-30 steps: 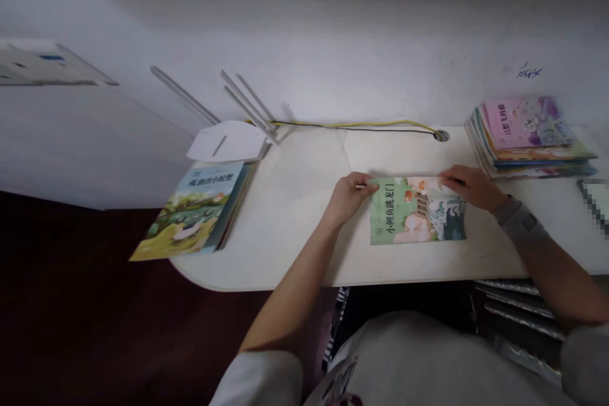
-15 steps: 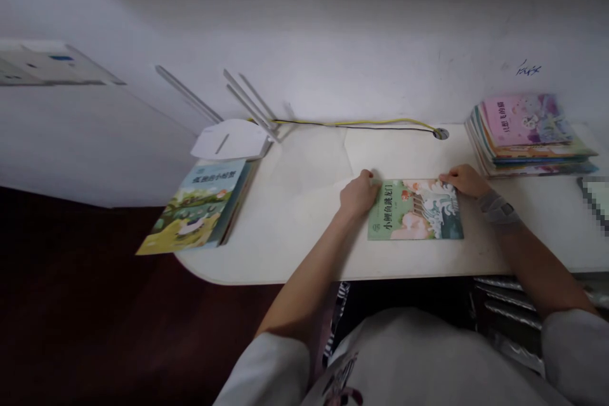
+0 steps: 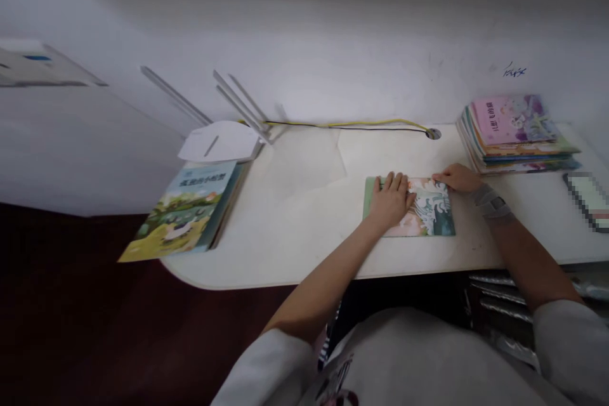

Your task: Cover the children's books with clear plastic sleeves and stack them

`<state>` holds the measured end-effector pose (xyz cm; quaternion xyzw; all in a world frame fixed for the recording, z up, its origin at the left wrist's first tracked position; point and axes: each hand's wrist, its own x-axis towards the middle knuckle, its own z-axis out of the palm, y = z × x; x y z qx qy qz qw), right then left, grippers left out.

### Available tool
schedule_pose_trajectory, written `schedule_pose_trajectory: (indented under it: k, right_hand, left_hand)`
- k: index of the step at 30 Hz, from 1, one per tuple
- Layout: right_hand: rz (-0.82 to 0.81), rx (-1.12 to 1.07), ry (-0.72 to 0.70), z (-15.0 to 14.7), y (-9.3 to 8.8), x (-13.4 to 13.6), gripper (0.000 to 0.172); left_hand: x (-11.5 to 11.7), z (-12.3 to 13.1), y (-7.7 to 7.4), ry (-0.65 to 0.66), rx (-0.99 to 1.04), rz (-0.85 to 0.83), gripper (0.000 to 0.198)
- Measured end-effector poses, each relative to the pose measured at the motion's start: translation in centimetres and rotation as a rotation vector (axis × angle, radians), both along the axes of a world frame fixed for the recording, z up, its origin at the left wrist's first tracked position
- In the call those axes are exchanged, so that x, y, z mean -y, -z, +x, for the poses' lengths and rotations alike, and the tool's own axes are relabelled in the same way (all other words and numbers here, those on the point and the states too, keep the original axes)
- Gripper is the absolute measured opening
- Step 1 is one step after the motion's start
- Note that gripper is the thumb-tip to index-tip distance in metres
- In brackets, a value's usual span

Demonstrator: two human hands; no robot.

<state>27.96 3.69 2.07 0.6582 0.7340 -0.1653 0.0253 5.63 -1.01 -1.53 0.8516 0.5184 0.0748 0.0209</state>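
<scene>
In front of me a picture book (image 3: 434,210) with a green, pink and teal cover lies flat and closed on the white desk (image 3: 295,235). My left hand (image 3: 391,202) rests flat across the left half of its cover, fingers stretched out, hiding most of the title. At the book's upper right corner, my right hand (image 3: 459,179) pinches the edge between thumb and curled fingers. A grey band circles the right wrist.
At the left end a stack of picture books (image 3: 188,216) overhangs the desk edge beside a white router (image 3: 219,141) with several antennas. Another book stack (image 3: 518,133) stands back right, near a blurred-out phone (image 3: 587,200). Cables (image 3: 361,124) run along the wall into a desk hole (image 3: 432,134).
My left hand has let go of the book's upper left corner and moved right, onto the cover, with its fingers spread. My right hand stays at the upper right corner. The view has shifted slightly.
</scene>
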Motion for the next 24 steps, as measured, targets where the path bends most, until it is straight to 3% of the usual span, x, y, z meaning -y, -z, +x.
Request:
schedule_pose_trajectory:
  k: [3, 5, 7, 8, 11, 14, 18, 24]
  right_hand:
    - [0.267, 0.210, 0.095, -1.4, -0.8, 1.7, 0.041]
    - [0.407, 0.189, -0.076, -3.4, -0.5, 3.0, 0.039]
    - [0.440, 0.094, -0.365, -5.5, 0.5, 4.1, 0.043]
    - [0.450, 0.071, -0.400, -6.3, 1.2, 4.6, 0.047]
    - [0.447, 0.061, -0.375, -6.6, 3.3, 5.4, 0.058]
    - [0.444, 0.083, -0.324, -4.3, 4.6, 5.7, 0.062]
    - [0.456, 0.119, -0.237, -1.7, 5.1, 6.1, 0.065]
    - [0.443, 0.142, -0.199, -2.2, 5.4, 6.3, 0.066]
  left_hand:
    - [0.0, -0.2, 0.0, -0.001, 0.011, 0.006, 0.058]
    - [0.0, -0.3, -0.2, 0.002, 0.020, 0.003, 0.057]
    - [-0.1, -0.4, -0.2, 0.015, 0.024, -0.003, 0.055]
    - [-0.1, -0.5, -0.1, 0.023, 0.025, -0.006, 0.054]
    - [-0.2, -0.6, 0.2, 0.042, 0.038, 0.007, 0.052]
    - [-0.1, -0.8, 0.3, 0.046, 0.057, 0.030, 0.051]
    - [-0.2, -1.6, 0.1, -0.017, 0.076, 0.049, 0.050]
    - [-1.9, -3.8, -0.7, -0.205, 0.018, 0.081, 0.040]
